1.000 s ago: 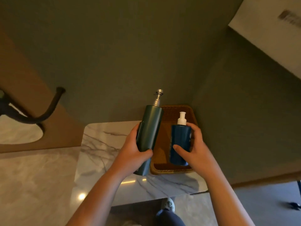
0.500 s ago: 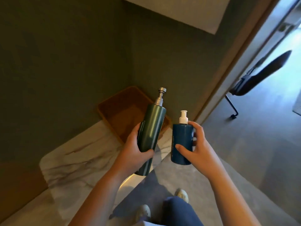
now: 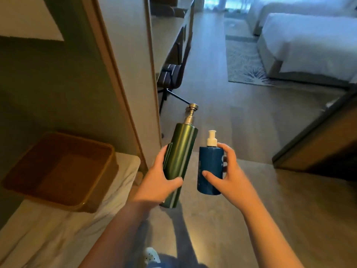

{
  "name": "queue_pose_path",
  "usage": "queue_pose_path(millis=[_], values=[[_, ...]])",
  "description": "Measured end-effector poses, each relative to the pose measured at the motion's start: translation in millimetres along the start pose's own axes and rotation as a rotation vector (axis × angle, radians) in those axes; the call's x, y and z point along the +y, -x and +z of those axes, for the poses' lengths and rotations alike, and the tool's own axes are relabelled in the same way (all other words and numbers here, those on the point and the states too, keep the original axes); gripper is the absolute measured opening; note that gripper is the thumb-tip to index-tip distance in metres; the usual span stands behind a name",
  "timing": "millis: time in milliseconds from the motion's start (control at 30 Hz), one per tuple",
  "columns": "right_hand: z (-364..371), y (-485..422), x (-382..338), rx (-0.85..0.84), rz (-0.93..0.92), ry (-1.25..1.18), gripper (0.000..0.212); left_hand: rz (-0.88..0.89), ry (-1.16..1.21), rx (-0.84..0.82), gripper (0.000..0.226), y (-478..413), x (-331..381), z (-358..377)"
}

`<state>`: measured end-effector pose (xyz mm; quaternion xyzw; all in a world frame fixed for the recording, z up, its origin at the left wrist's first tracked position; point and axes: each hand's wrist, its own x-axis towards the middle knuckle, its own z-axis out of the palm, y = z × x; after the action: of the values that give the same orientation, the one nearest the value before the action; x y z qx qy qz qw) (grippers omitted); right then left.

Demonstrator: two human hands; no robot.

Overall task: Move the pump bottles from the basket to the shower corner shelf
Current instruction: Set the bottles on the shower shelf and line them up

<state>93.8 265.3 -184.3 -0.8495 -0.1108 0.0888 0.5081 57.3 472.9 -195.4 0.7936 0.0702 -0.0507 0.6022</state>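
Two pump bottles are out of the basket (image 3: 63, 171) and in the air, one per hand. Left hand (image 3: 160, 178) grips the tall green bottle (image 3: 181, 157) around its lower half, with the fingers (image 3: 161, 154) wrapped round its left side and the thumb across the front. Right hand (image 3: 229, 171) grips the short blue bottle (image 3: 209, 167), fingers curled round its right side and thumb pressed on the front. Both bottles are roughly upright at frame centre, pumps up, close together but not touching.

Changes vs earlier frames:
- One second back the bottles sit right over the basket, against the dark wall. Half a second back they are off its near edge. Now the basket sits lower left on the desk (image 3: 48, 235), well apart from both bottles, and looks empty.
- View swings right: the wall gives way to a door frame (image 3: 119, 84), a chair (image 3: 172, 76), open floor (image 3: 241, 122) and a bed (image 3: 309, 45) upper right.
- Grips look unchanged in all three frames, with no re-grasp.

Read: pickup looks done and the carry is under way. The shower corner shelf is not in frame, so both placements are still open. The person faces the bedroom doorway, so the heading to the shower can't be confirmed from this view.
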Motion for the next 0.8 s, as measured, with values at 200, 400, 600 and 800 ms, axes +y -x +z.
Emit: queue_pose_path(millis=[200, 400, 600, 800], values=[[-139, 104, 66, 0.288, 0.155, 0.009, 0.074, 0.123, -0.103, -0.277, 0.086, 4, 58, 154], [-236, 206, 126, 0.627, 0.294, -0.018, 0.076, 0.257, -0.121, -0.55, 0.085, 15, 99, 290], [-282, 287, 164, 0.871, 0.426, -0.076, 0.075, 0.34, -0.195, -0.795, 0.088, 28, 126, 398], [-312, 332, 197, 1.063, 0.57, -0.112, 0.076, 0.344, -0.275, -1.013, 0.089, 24, 145, 486]])
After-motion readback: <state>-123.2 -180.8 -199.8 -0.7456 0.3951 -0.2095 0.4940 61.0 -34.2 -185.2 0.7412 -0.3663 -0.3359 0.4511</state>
